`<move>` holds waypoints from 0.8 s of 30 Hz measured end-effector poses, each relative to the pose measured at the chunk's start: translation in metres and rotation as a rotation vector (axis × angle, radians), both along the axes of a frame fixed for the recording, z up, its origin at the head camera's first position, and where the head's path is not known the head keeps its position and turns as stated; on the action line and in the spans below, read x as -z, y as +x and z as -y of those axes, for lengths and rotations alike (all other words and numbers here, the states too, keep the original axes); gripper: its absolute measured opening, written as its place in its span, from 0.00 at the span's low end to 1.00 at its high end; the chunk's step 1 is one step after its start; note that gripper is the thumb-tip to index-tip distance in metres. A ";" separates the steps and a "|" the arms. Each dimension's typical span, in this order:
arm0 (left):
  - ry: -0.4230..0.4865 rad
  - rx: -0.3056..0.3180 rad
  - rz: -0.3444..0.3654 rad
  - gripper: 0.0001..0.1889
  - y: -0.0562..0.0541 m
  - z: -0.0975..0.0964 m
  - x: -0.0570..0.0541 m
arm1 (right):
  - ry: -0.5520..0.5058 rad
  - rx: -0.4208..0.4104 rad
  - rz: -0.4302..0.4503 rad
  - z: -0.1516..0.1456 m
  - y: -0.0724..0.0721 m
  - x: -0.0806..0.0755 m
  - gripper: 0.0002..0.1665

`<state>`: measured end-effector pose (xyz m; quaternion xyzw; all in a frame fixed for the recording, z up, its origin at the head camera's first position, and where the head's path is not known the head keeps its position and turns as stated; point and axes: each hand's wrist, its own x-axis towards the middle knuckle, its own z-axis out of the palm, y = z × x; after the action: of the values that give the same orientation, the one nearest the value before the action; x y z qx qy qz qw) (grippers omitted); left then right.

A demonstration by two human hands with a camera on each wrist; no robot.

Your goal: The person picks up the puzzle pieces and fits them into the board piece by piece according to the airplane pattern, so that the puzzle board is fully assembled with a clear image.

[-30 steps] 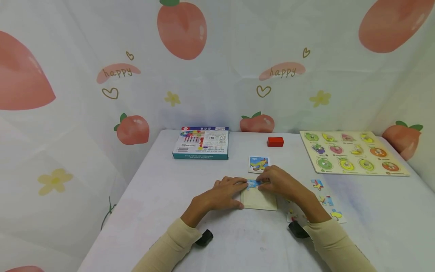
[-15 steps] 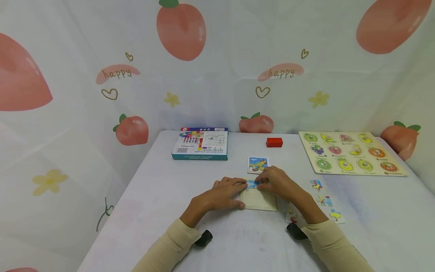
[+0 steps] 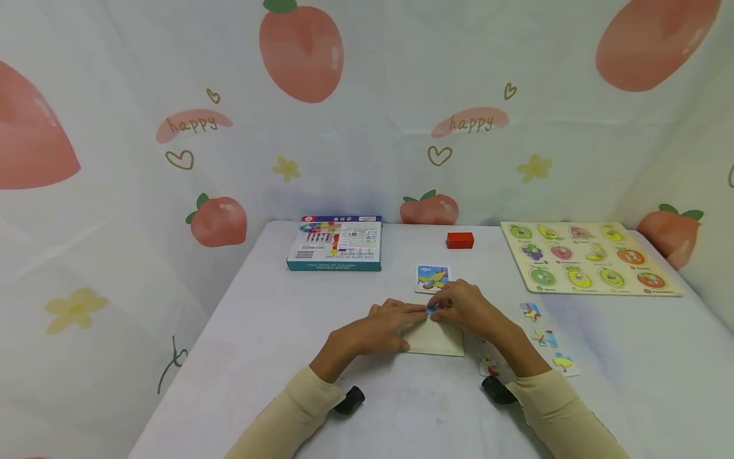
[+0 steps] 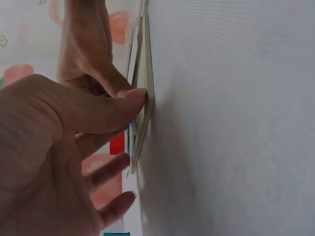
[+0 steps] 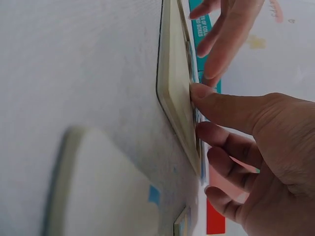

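A pale wooden puzzle board [image 3: 437, 342] lies on the table in front of the person. In the head view, the right hand [image 3: 467, 311] pinches a small blue puzzle piece [image 3: 431, 310] at the board's far edge. From the left, the left hand [image 3: 375, 328] reaches over the board with extended fingers, its index fingertip right at the piece and partly covering the blue area. The left wrist view shows the left thumb [image 4: 110, 110] pressing the board's edge, with the other fingers loosely spread. Behind the board lies a square picture card [image 3: 432, 278] with a yellow plane.
Loose puzzle pieces [image 3: 545, 338] lie to the right, some on a pale board [image 5: 108, 189] partly hidden by the right forearm. Farther back are a boxed toy set [image 3: 335, 245], a red block [image 3: 460, 240] and a fruit puzzle board [image 3: 590, 258].
The left fingers have slid a little rightward over the board, covering most of the blue area that showed before. The right hand stays at the piece.
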<state>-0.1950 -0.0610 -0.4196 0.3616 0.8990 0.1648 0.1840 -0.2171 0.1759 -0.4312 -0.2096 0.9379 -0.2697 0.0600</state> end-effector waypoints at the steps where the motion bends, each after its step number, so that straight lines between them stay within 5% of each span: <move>1: -0.009 0.004 0.008 0.36 0.000 -0.001 -0.001 | 0.001 0.005 0.003 0.000 0.000 0.000 0.10; 12: -0.060 0.023 0.015 0.36 0.001 -0.002 -0.004 | -0.002 0.006 -0.012 -0.011 0.005 0.001 0.17; 24: -0.062 0.014 0.025 0.37 -0.001 0.000 -0.001 | -0.004 0.082 -0.048 -0.072 0.023 -0.014 0.20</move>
<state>-0.1962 -0.0610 -0.4186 0.3600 0.8987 0.1400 0.2075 -0.1940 0.2476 -0.4170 -0.1777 0.9464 -0.2685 0.0259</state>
